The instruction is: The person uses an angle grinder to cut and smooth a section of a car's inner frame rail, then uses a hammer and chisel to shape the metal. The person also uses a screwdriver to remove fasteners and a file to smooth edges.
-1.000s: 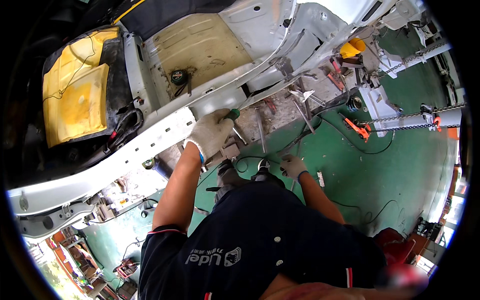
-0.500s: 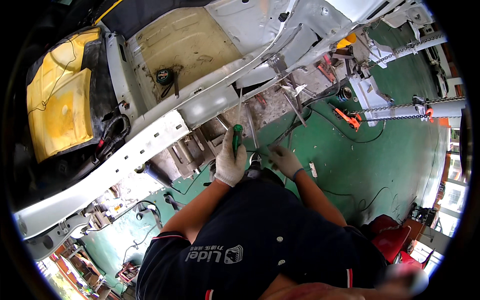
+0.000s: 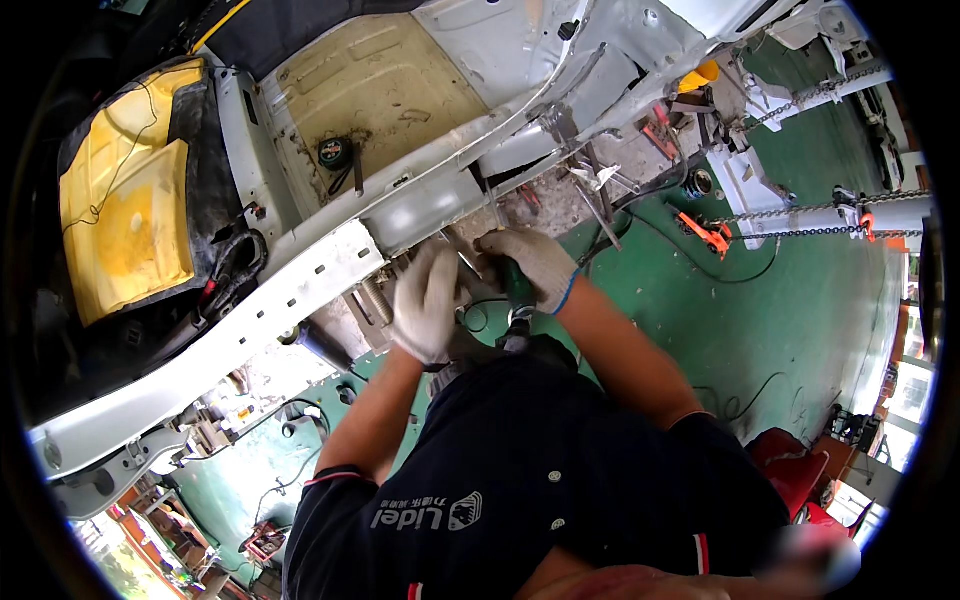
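The person leans over the white sill rail (image 3: 300,290) of a stripped car body, both hands in pale work gloves brought close together under the rail's lower edge. The right hand (image 3: 535,262) is wrapped tight around the green handle of a power tool (image 3: 518,295), whose dark cable trails down toward the dark polo shirt (image 3: 530,480). The tool sits just below the rail, near the middle of the picture, its working end hidden behind the gloves. The left hand (image 3: 428,300) is curled beside it, fingers bent down over the metal or the tool's front; from here I cannot tell which it grips.

To my eye the work is cutting or grinding at the rail's underside. Doing it well likely means keeping the left hand as a brace close to the head, wrists low, and the cable clear of the working end.

Inside the shell lies a bare tan floor pan (image 3: 380,90) with a small round black object on it, and yellow padding (image 3: 120,220) to the left. Chains (image 3: 800,232) run across the green floor (image 3: 800,330) on the right, with an orange clamp (image 3: 708,232) near them.
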Tool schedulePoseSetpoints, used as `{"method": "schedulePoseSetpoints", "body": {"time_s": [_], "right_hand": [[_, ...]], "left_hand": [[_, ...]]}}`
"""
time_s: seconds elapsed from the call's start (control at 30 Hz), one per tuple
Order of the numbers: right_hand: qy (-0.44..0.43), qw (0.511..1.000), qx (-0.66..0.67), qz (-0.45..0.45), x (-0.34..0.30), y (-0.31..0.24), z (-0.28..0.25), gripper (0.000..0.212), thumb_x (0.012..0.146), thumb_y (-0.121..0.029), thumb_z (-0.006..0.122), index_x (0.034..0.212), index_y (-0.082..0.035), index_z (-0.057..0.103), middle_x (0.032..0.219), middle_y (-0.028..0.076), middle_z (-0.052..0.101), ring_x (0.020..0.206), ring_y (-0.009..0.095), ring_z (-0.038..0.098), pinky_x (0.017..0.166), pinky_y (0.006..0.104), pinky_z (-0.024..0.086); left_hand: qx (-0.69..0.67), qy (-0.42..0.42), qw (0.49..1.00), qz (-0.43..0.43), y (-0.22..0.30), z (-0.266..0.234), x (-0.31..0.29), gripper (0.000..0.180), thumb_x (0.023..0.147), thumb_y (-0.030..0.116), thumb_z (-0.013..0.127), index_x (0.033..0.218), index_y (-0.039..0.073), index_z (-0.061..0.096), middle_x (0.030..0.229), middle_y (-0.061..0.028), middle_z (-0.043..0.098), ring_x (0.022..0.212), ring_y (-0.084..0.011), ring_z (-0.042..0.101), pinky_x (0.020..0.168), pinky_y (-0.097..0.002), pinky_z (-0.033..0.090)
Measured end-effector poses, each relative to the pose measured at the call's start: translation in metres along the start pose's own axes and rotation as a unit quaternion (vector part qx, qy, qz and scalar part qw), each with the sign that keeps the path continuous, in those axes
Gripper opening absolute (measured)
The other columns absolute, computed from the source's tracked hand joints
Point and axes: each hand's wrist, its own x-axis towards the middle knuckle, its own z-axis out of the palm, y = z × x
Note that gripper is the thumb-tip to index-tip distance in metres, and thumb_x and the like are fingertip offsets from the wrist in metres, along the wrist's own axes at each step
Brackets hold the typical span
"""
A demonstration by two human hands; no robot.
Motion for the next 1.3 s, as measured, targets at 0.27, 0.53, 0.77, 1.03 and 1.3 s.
{"method": "schedulePoseSetpoints", "body": {"time_s": [0.27,0.53,0.77,1.03,1.3], "right_hand": [[0.087,0.954,-0.28,-0.057,0.009,0.026,-0.022,0.035,0.094,-0.022,0.07,0.108,0.009,0.062,0.089,0.022,0.071,0.08,0.028,0.073,0.069,0.0399,0.058],[0.179,0.891,-0.376,-0.181,0.023,0.08,-0.028,0.042,0.093,-0.024,0.07,0.121,0.004,0.056,0.104,0.034,0.071,0.101,0.052,0.069,0.085,0.0537,0.055],[0.155,0.863,-0.399,-0.269,0.044,0.104,-0.049,0.044,0.09,-0.022,0.073,0.12,0.002,0.052,0.106,0.033,0.07,0.104,0.055,0.065,0.084,0.0544,0.055],[0.111,0.959,-0.228,-0.126,-0.004,0.04,-0.007,0.036,0.094,-0.019,0.069,0.116,0.008,0.057,0.088,0.023,0.071,0.073,0.028,0.072,0.066,0.0391,0.056],[0.052,0.99,-0.099,-0.087,-0.002,0.021,-0.012,0.025,0.091,-0.019,0.068,0.101,0.005,0.07,0.084,0.01,0.071,0.069,0.021,0.067,0.066,0.0379,0.055]], "left_hand": [[0.297,-0.073,0.952,-0.033,0.016,0.038,0.088,0.075,0.104,0.052,0.06,0.144,-0.01,0.056,0.129,-0.0293,0.072,0.12,-0.0346,0.07,0.106,-0.0395,0.051],[0.245,-0.017,0.969,-0.018,-0.044,0.066,0.071,0.05,0.105,0.042,0.053,0.123,-0.002,0.067,0.12,-0.0307,0.07,0.118,-0.0487,0.064,0.102,-0.0488,0.049],[0.232,-0.004,0.972,0.026,-0.058,0.069,0.069,0.044,0.107,0.038,0.052,0.117,-0.002,0.066,0.112,-0.0299,0.07,0.111,-0.0491,0.065,0.096,-0.0489,0.05],[0.289,-0.03,0.957,0.012,-0.02,0.042,0.077,0.056,0.105,0.045,0.053,0.133,-0.001,0.065,0.126,-0.0277,0.071,0.124,-0.0452,0.065,0.105,-0.0467,0.05],[0.45,-0.028,0.89,0.074,0.019,0.039,0.114,0.061,0.103,0.044,0.053,0.149,0.004,0.058,0.137,-0.0284,0.068,0.128,-0.0438,0.065,0.112,-0.0441,0.047]]}}
